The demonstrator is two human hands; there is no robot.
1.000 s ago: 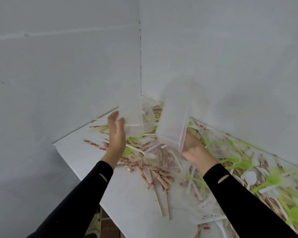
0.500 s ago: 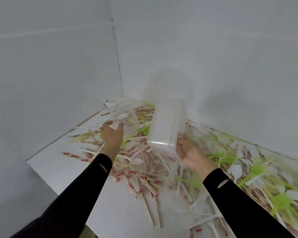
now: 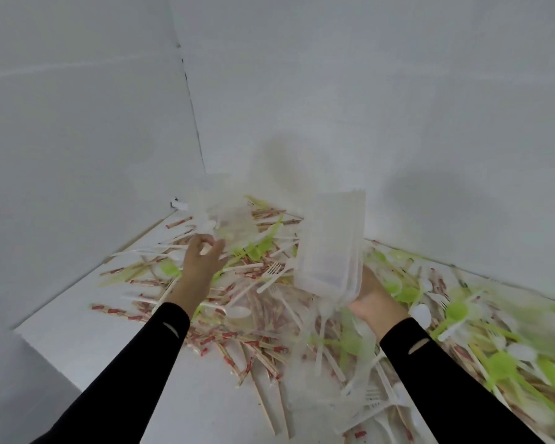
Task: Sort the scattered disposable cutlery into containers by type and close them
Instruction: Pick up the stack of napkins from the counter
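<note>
Item: translucent rectangular plastic container, stood on end and tilted, its lower end cupped in my right hand, fingers wrapped behind it

Left of that container: blurred clear plastic tub, my left hand at its lower edge, fingers curled; whether I grasp it, I cannot tell

Beneath that container: scattered green and white plastic cutlery and paper-wrapped chopsticks on the white table
</note>
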